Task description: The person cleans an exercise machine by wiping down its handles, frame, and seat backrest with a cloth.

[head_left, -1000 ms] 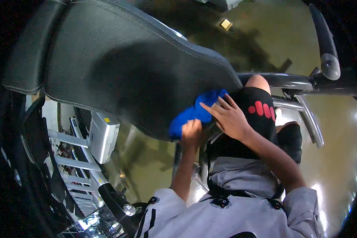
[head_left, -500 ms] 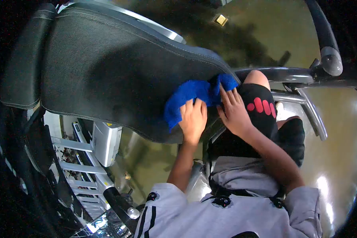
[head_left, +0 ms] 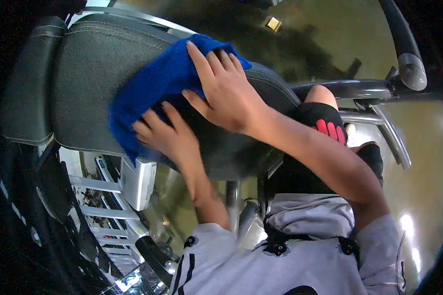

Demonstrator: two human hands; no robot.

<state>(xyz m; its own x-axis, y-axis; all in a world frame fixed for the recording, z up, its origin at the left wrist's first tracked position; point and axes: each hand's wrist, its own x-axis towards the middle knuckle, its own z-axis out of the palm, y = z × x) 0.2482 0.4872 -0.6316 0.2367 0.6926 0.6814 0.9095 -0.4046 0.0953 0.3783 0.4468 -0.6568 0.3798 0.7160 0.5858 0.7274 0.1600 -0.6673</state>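
Note:
A blue cloth [head_left: 155, 81] lies spread slantwise across the black padded bench [head_left: 91, 64]. My right hand [head_left: 226, 93] presses on its upper right part, fingers spread and the thumb held apart. Lower left, my left hand [head_left: 170, 140] rests its slightly bent, parted fingers on the cloth's near edge; some motion blur softens it. Neither hand visibly pinches the fabric. One lower corner of the cloth hangs over the bench's near edge.
A separate pad [head_left: 27, 93] adjoins the bench at left. Metal tubing [head_left: 354, 89] with a rounded black handle [head_left: 411, 71] stands at right. Below left are a white box-shaped part [head_left: 139, 184] and pale bars [head_left: 101, 211]. My knee [head_left: 322, 96] sits near the bench's right end.
Both hands and the cloth have moved left along the bench, my right hand also toward its far edge. The cloth, bunched at the right end before, is now spread wider.

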